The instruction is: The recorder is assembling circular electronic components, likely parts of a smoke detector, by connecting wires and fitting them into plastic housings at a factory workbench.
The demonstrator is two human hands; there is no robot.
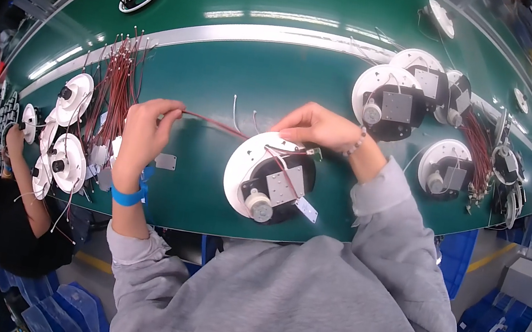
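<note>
Green covers the workbench (pixel 197 201) in the head view, and a white disc (pixel 236 175) rests tilted near its front edge, before the person's chest. The disc carries a black plate (pixel 298 214), a grey metal box (pixel 287 183) and a round motor (pixel 261 209). The left hand (pixel 146 131), left of the disc, has thumb and finger pinched together on a red wire (pixel 214 123), which runs taut to the disc's upper edge. The right hand (pixel 315 127) bends over that edge, fingertips close together; whether they clamp wire or rim cannot be told. More red wires (pixel 121 70) lie bundled at left, beside stacked discs (pixel 74 100). Similar assemblies (pixel 391 105) stand at right. A co-worker (pixel 36 230) in black sits at far left.
</note>
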